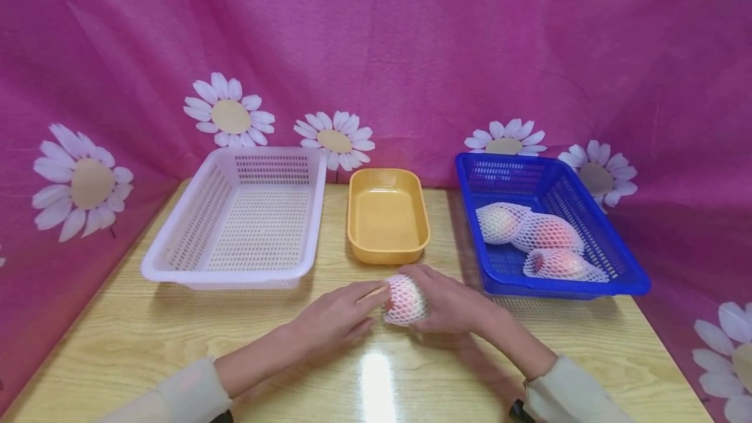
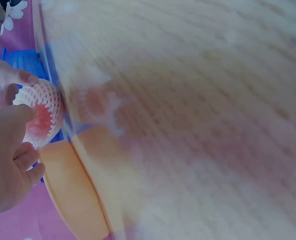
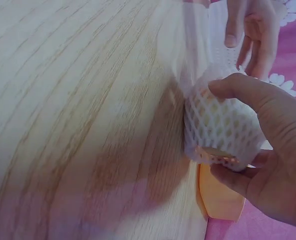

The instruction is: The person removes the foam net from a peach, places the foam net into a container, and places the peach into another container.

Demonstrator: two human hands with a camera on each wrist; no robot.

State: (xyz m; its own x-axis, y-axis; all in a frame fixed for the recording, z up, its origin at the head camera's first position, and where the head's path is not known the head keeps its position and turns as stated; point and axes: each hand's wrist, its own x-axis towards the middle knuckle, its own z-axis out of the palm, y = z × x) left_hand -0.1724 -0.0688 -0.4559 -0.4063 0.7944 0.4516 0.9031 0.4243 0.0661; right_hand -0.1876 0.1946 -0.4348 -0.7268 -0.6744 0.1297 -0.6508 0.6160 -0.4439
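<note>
A red and pale-yellow fruit in a white foam net (image 1: 405, 302) sits low at the front middle of the table. My right hand (image 1: 448, 300) grips it from the right, its thumb and fingers spread around the net in the right wrist view. From the left, my left hand (image 1: 331, 318) reaches to the fruit's bare red end; a fingertip appears to touch it, while the other fingers stay loosely extended. Three similar netted fruits (image 1: 549, 232) lie in the blue basket (image 1: 478, 260) on the right.
Left on the table (image 1: 106, 344) stands a white slotted basket (image 1: 235, 277) with nothing inside. A small yellow-orange tray (image 1: 388, 256) is between the two baskets, just beyond my hands. Behind everything hangs a magenta daisy-print cloth (image 1: 411, 51).
</note>
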